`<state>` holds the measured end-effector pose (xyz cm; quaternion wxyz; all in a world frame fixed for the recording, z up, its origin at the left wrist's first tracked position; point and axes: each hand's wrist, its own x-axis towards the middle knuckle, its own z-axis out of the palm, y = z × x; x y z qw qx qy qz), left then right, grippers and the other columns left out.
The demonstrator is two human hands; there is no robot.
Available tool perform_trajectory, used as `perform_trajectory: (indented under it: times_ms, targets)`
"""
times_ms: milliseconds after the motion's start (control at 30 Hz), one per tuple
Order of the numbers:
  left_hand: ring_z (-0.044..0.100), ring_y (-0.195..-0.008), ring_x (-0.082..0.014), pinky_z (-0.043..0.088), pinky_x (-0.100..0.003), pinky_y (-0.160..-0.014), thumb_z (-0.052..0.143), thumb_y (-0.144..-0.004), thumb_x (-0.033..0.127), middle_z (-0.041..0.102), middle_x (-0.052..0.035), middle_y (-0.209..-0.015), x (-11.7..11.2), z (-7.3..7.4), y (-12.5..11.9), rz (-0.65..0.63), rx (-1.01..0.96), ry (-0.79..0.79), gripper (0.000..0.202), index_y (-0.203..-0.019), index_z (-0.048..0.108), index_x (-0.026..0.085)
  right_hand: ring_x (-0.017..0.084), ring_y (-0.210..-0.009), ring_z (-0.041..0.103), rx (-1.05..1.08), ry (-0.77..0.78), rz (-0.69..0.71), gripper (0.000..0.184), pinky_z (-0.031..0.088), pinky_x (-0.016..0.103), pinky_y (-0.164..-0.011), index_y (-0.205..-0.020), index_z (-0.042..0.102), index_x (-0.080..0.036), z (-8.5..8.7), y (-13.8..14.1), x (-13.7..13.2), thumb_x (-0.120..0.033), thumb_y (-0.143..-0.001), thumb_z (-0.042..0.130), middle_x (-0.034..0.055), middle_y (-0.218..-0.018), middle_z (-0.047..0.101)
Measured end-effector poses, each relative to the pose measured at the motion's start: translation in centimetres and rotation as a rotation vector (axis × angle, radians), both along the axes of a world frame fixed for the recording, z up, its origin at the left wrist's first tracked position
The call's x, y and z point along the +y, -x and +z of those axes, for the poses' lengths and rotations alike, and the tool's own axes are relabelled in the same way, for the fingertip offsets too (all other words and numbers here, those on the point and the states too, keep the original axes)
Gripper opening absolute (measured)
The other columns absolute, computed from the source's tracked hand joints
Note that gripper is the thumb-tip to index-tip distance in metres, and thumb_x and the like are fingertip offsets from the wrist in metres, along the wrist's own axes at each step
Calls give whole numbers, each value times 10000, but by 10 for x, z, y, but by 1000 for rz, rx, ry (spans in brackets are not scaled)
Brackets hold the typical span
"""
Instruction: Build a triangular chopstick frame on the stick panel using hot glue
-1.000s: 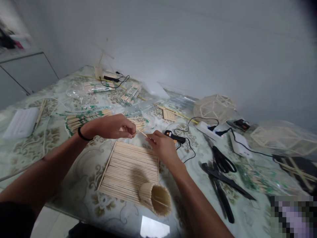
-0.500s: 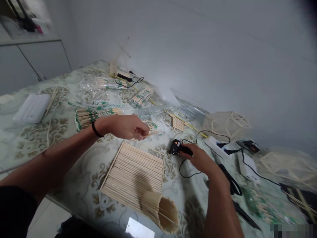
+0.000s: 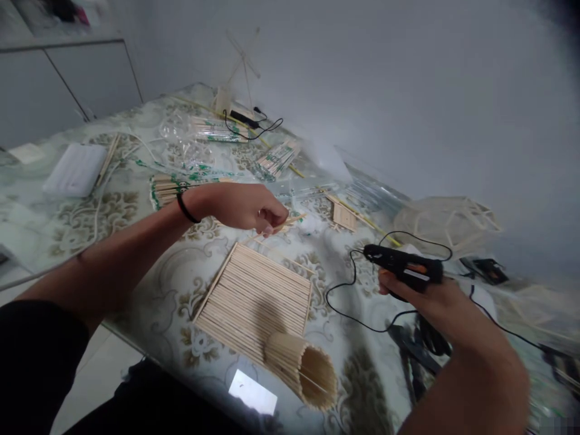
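Note:
My left hand (image 3: 248, 208) is closed in a pinch on a thin wooden stick (image 3: 290, 221), held just above the far edge of a flat mat of wooden sticks (image 3: 255, 297). The near end of that mat is rolled into a tube (image 3: 302, 370). My right hand (image 3: 419, 296) grips a black glue gun (image 3: 401, 264) lifted off the table, nozzle pointing left, its black cord (image 3: 347, 296) looping down to the tabletop.
On the patterned tablecloth (image 3: 113, 211) lie bundles of sticks in green-printed wrappers (image 3: 174, 186), a white box (image 3: 76, 169), a small stick panel (image 3: 343, 215), stick-frame polyhedra (image 3: 446, 220), scissors (image 3: 421, 353) and a windmill-like stick model (image 3: 240, 75) at the back.
My right hand left the stick, took hold of the glue gun and lifted it up to the right. My left hand kept the stick. The view shifted right.

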<state>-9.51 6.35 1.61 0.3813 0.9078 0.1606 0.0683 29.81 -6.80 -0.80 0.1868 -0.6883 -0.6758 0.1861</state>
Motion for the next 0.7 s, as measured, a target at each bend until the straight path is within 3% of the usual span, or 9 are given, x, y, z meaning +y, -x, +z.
perform_trajectory:
  times_ms: [200, 333, 400, 500, 700]
  targets:
    - [552, -631, -106, 372, -245, -646, 613, -840, 99, 668, 12, -711, 2, -3, -1, -4, -20, 11, 112, -758, 617, 176, 201, -701, 591, 98, 69, 208, 364, 491, 331, -670, -928, 566, -267, -6, 62, 6, -625, -906, 631, 2, -772, 608]
    - [561, -623, -118, 382, -255, -646, 611, -818, 78, 662, 16, -675, 0, -4, -5, -20, -30, 17, 130, -744, 606, 185, 177, -693, 538, 175, 230, 396, 376, 450, 291, -630, -865, 526, -252, -15, 109, 12, -609, -967, 577, -22, -745, 540]
    - [553, -615, -120, 385, -263, -648, 609, -805, 71, 652, 17, -660, -1, -3, -5, -10, -37, 19, 137, -729, 594, 185, 178, -724, 546, 216, 228, 458, 364, 465, 300, -668, -874, 548, -242, -18, 128, 15, -589, -978, 569, -9, -783, 558]
    - [536, -592, -118, 376, -273, -640, 598, -788, 58, 642, 21, -638, 0, -2, -4, 17, -40, 12, 145, -714, 591, 182, 181, -781, 572, 248, 194, 491, 324, 479, 310, -735, -908, 597, -224, -23, 148, 19, -542, -967, 610, 16, -852, 601]
    - [626, -659, -133, 394, -268, -652, 560, -775, 19, 690, 9, -699, 6, -4, 1, 55, -45, 34, 166, -723, 583, 176, 163, -712, 518, 271, 220, 427, 343, 432, 301, -672, -836, 567, -230, -39, 168, 28, -547, -939, 645, -23, -759, 536]
